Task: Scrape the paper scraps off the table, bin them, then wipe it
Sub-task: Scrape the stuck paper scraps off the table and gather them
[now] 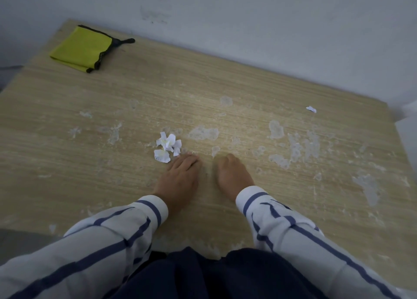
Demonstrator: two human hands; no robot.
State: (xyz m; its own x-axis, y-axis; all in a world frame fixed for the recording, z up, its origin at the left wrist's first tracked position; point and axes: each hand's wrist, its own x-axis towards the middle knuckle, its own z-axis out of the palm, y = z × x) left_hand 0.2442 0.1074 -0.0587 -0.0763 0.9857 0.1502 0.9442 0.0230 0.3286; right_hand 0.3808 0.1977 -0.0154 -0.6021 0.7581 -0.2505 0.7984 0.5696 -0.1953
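The table point(67, 185) stood against the wall point(248, 16). The cloth point(81, 48) lay on its far left corner. The scraps point(168, 146) sat heaped mid-table, with a stray scrap point(311, 109) well apart at the far right. The left hand point(180, 176) rested just before the heap, and the right hand point(232, 174) lay on the table to its right.

Matt, light wood-grain table point(225, 84) blotched with pale, rough dried residue point(277, 129); crumpled white paper scraps point(167, 146) at centre; folded yellow-green cloth point(81, 48), dark-edged, upper left; striped fabric sleeves point(282, 219) below.
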